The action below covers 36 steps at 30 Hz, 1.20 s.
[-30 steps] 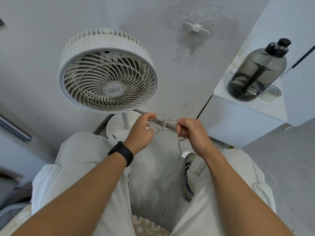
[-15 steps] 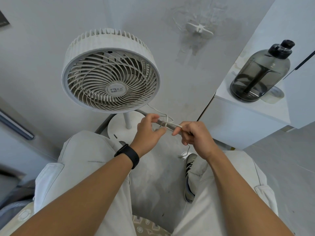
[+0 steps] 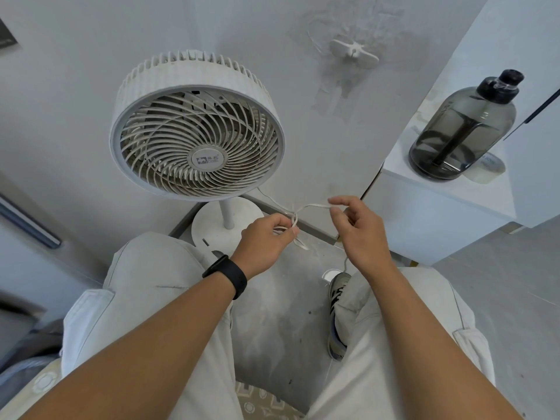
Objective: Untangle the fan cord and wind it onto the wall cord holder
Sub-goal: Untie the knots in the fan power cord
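Fan (image 3: 197,128) is standing left of the hands, its thin white cord (image 3: 312,206) running from behind the base to a knot between them. Left hand (image 3: 266,237) is pinching the knot's loops; right hand (image 3: 357,228) is pinching the free strand, drawing it rightward. Cord is reading light, limp and kink-prone: best gripped just beside the knot; wall cord holder (image 3: 353,53) is hanging bare above.
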Each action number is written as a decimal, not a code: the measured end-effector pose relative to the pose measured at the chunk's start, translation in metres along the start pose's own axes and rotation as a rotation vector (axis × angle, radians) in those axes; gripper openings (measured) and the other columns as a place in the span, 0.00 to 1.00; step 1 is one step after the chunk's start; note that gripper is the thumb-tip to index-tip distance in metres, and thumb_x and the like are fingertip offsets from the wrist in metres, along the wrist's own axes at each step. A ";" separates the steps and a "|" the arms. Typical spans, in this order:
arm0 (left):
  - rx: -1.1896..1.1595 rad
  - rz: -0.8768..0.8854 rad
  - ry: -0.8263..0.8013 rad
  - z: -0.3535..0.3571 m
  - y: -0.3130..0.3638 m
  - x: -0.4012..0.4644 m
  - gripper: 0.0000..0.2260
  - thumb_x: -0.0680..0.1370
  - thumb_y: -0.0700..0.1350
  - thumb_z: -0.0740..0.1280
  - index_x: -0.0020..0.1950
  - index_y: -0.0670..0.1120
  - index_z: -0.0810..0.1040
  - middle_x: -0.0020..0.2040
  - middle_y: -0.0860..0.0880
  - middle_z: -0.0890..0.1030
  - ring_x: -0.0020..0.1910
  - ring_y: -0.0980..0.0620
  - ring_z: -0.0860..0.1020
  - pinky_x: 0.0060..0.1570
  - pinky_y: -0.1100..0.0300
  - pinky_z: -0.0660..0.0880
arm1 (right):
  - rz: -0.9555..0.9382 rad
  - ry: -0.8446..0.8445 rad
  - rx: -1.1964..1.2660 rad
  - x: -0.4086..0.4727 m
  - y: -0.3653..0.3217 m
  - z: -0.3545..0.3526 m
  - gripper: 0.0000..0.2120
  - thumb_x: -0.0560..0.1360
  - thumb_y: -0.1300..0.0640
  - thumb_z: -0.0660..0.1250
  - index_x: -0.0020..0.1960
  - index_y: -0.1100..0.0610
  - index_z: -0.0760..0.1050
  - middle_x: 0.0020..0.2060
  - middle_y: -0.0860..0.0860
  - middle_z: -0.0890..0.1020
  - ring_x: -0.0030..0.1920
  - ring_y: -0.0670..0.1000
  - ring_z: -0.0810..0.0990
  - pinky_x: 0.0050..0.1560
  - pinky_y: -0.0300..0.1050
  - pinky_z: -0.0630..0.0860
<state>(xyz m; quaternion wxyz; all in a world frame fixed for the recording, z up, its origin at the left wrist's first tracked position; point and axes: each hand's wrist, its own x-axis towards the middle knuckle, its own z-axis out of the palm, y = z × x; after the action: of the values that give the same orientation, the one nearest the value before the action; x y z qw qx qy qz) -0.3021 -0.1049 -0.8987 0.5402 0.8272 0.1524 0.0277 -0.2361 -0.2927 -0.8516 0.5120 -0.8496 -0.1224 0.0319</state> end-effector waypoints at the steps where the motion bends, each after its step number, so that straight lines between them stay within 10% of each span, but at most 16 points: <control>1: -0.004 0.019 0.002 0.000 0.000 0.000 0.11 0.77 0.60 0.68 0.49 0.54 0.83 0.48 0.58 0.85 0.55 0.56 0.81 0.64 0.47 0.76 | -0.027 0.025 -0.053 0.001 0.002 0.000 0.06 0.83 0.53 0.64 0.56 0.46 0.79 0.30 0.44 0.75 0.34 0.50 0.77 0.40 0.49 0.75; 10: 0.105 0.258 0.042 -0.006 0.001 -0.004 0.14 0.85 0.52 0.59 0.50 0.48 0.82 0.43 0.55 0.83 0.46 0.52 0.81 0.54 0.43 0.77 | -0.409 0.205 -0.504 0.015 0.017 0.013 0.06 0.83 0.56 0.66 0.55 0.50 0.81 0.45 0.47 0.79 0.44 0.52 0.69 0.48 0.49 0.70; 18: 0.148 0.258 0.075 -0.005 0.000 -0.003 0.09 0.86 0.49 0.60 0.55 0.49 0.80 0.42 0.57 0.84 0.36 0.62 0.77 0.56 0.39 0.75 | -0.333 0.103 -0.468 0.013 0.021 0.026 0.10 0.84 0.59 0.63 0.54 0.46 0.80 0.46 0.39 0.71 0.50 0.50 0.63 0.48 0.44 0.52; 36: 0.229 0.226 -0.010 -0.006 0.003 -0.005 0.14 0.86 0.49 0.60 0.47 0.46 0.81 0.33 0.53 0.81 0.32 0.59 0.77 0.39 0.63 0.71 | -0.418 -0.124 -0.353 0.002 0.018 0.041 0.09 0.83 0.55 0.64 0.52 0.44 0.81 0.44 0.41 0.74 0.49 0.50 0.66 0.49 0.47 0.57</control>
<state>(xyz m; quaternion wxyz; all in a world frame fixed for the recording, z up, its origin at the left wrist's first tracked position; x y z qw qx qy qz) -0.3077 -0.1019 -0.8932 0.4364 0.8954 0.0579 0.0669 -0.2379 -0.2654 -0.8869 0.3430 -0.8783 -0.3300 -0.0443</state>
